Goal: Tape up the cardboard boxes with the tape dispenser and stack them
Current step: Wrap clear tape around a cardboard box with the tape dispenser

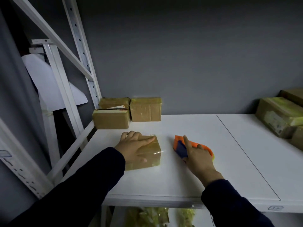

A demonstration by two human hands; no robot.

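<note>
Squarely atop taped box point(153, 155), left hand point(136, 147); right hand point(198, 158) round tape dispenser point(180, 148)

Grey wall point(180, 54) — white shelving point(205, 169) (dim)

The left hand point(136, 148) rests on a small brown cardboard box point(153, 155) glossy with clear tape, on the white metal shelf point(213, 169). Just right of it (not touching) the right hand point(199, 158) grips an orange-and-blue plastic tape dispenser point(179, 147), index finger straight. Three taped brown boxes point(145, 110) sit at the back left corner.
</note>
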